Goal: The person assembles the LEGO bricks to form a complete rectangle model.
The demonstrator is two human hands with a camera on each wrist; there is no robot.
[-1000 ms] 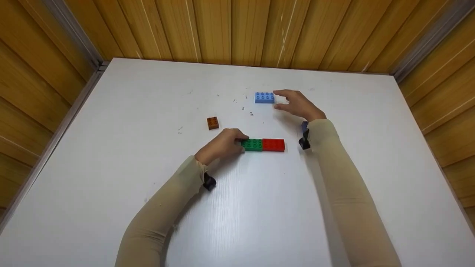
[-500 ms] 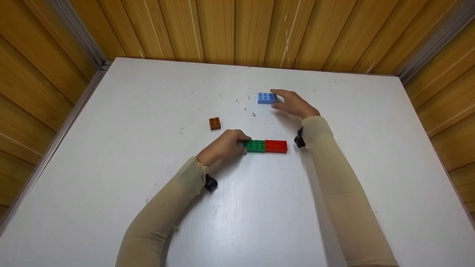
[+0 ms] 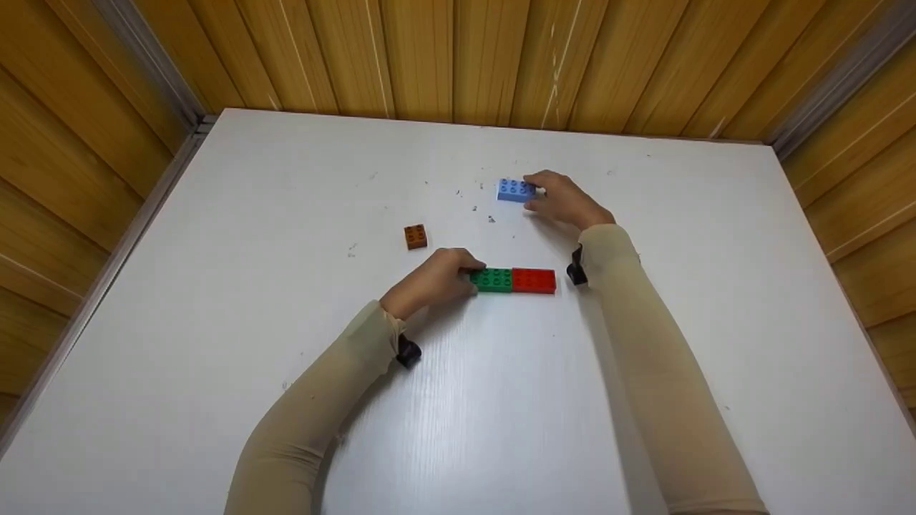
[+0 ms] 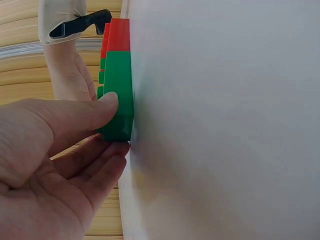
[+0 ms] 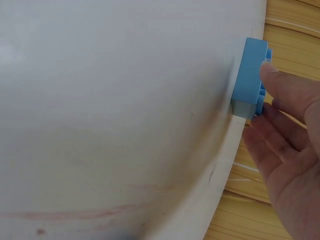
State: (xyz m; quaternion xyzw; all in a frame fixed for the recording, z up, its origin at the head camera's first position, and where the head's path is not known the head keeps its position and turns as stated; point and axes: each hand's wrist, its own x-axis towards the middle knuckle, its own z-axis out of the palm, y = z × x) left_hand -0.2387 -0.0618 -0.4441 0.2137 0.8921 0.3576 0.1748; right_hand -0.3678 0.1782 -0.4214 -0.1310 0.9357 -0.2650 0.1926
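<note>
My left hand [image 3: 433, 281] grips the left end of a green toy building brick [image 3: 495, 280], thumb on its near side. A red brick [image 3: 534, 281] lies end to end with it; I cannot tell whether the two are joined. In the left wrist view the green brick [image 4: 119, 95] rests on the table, with the red brick [image 4: 120, 35] beyond. Farther back, my right hand [image 3: 569, 200] straddles the right end of a light blue brick [image 3: 514, 189] between thumb and fingers. The right wrist view shows the thumb on the stud edge of that blue brick [image 5: 248, 75], which stays on the table.
A small brown brick [image 3: 415, 237] sits behind the left hand on the white table [image 3: 215, 286]. Wood-patterned walls [image 3: 422, 57] stand at the back and sides. Dark specks mark the tabletop near the blue brick.
My right hand has moved slightly left onto the blue brick, and its fingers have closed in. A dark blue piece seen earlier by the right wrist is now hidden. The left hand keeps its grip.
</note>
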